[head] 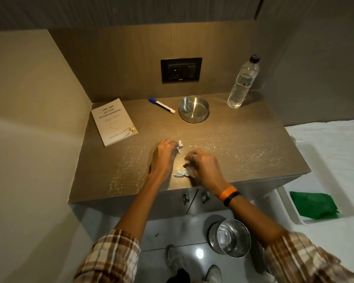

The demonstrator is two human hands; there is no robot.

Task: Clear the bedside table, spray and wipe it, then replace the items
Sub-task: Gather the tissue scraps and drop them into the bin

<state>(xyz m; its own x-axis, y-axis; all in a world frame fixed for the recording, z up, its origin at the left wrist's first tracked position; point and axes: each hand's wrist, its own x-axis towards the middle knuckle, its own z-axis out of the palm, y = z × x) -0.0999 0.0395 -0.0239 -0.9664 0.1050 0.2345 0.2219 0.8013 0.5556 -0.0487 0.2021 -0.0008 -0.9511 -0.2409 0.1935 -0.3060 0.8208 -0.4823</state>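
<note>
The brown wood-grain bedside table (243,144) carries a white book (113,122) at the back left, a blue-capped marker (161,105), a round steel ashtray (194,111) and a clear water bottle (243,82) at the back right. White crumbs or droplets speckle its front half. My left hand (164,156) rests near the middle front, fingers closed on a small crumpled white paper (179,146). My right hand (202,165) is beside it, curled over another crumpled white paper (182,172) that lies on the tabletop.
A black socket panel (181,70) is on the back wall. A steel waste bin (230,237) stands on the floor below the table's front edge. To the right, a white tray (319,160) on the bed holds a green cloth (315,205). Walls close in the left side.
</note>
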